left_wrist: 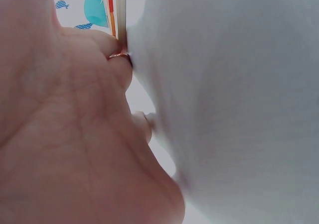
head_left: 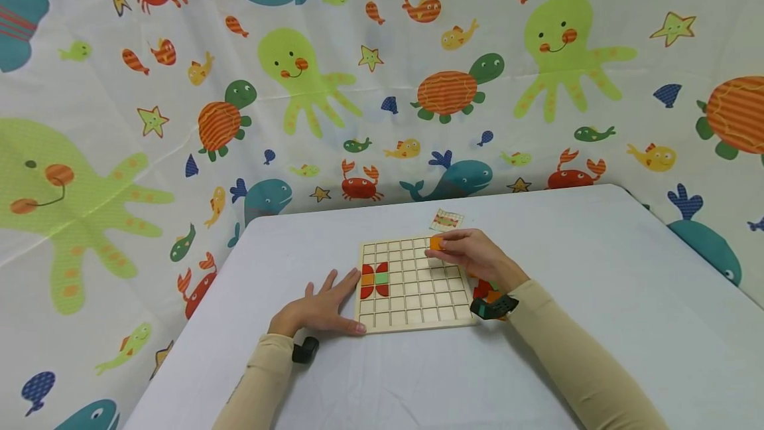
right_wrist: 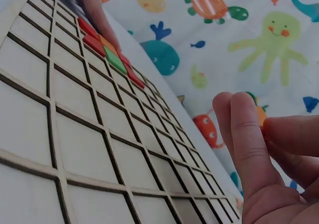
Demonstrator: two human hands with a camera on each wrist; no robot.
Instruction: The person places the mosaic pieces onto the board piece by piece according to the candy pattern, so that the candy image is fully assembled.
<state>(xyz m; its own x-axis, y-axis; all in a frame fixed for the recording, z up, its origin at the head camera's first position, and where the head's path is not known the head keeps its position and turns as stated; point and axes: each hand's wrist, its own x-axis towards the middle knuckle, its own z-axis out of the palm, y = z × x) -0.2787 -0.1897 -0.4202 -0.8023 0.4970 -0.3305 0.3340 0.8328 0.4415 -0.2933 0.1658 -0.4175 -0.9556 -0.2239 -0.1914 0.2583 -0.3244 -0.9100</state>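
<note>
Now we pinch orange tile (head_left: 436, 243) in right hand (head_left: 474, 257), above grid board (head_left: 412, 288), right of red tiles (head_left: 382, 290); left hand (head_left: 322, 309) spread at left edge.

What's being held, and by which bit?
The right hand pinches an orange tile by its side nearest the palm; the exact spot is hidden. The left hand just touches the grid board.

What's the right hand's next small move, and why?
Probably lower the squarish orange piece into an empty cell of the pale wooden grid board: the right hand pinches it near the board's far edge, while the left hand touches its left edge.
</note>
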